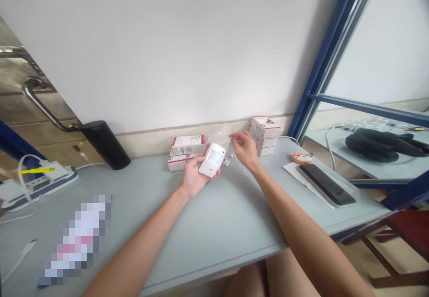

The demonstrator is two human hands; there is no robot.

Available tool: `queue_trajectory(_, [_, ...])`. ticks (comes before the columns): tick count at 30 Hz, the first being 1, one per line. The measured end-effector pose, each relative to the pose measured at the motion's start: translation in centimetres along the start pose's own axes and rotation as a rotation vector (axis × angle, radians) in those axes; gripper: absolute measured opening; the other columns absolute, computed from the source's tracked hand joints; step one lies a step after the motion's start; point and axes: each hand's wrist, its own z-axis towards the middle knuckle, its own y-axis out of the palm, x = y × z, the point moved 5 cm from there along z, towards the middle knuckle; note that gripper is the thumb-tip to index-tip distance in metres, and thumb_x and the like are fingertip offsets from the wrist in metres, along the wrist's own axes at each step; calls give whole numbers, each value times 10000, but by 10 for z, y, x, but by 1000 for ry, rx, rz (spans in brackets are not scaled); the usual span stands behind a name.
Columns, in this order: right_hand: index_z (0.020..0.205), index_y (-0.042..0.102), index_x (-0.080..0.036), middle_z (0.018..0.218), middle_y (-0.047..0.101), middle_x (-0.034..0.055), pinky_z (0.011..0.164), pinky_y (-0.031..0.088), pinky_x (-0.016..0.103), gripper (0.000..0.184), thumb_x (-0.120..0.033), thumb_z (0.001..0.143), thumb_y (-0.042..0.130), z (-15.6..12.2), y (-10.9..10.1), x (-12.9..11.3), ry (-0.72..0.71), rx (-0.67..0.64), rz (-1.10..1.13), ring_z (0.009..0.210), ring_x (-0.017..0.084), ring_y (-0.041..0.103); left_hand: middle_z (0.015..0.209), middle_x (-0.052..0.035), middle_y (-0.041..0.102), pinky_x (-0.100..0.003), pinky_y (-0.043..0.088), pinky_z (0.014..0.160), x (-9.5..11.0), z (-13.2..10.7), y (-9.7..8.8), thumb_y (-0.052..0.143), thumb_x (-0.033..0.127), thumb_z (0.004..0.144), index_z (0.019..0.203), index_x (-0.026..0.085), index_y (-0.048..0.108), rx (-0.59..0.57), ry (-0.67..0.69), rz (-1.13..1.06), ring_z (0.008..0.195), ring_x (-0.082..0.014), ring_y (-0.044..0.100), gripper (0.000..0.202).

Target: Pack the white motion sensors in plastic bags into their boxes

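Beside the flat boxes (187, 145), my left hand (194, 178) grips the white sensor (208, 168) above the table (208, 230); a steady hold by the edges should keep its front clean. Just behind it is the clear bag (219, 134), with small white parts (226, 162) nearby. My right hand (247, 150) pinches the bag's edge, near the stacked boxes (266, 136); a gentle touch suits thin plastic.
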Motion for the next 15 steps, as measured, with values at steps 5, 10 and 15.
queue_trajectory(5, [949, 751, -217, 1094, 661, 104, 870, 628, 394, 187, -287, 921, 580, -2, -2, -8, -73, -18, 10, 1038, 241, 680, 1124, -92, 738, -373, 500, 564, 4, -1, 0, 588, 240, 868, 1542, 332, 412, 55, 54, 5, 664, -283, 719, 703])
queue_trajectory(10, [1052, 719, -246, 1215, 639, 90, 925, 615, 397, 194, -288, 879, 640, -3, 1, -14, -49, -75, 169, 1089, 240, 669, 1031, -134, 741, -384, 525, 596, 4, 1, -3, 593, 278, 869, 1347, 150, 574, 21, 12, -9, 702, -292, 724, 496])
queue_trajectory(15, [1434, 484, -310, 1427, 545, 109, 882, 633, 384, 666, -542, 866, 740, -9, 13, 2, 458, -115, 488, 1076, 231, 688, 1056, -103, 748, -380, 537, 611, 9, 0, -2, 601, 244, 841, 1342, 214, 557, 10, 62, -42, 727, -283, 734, 503])
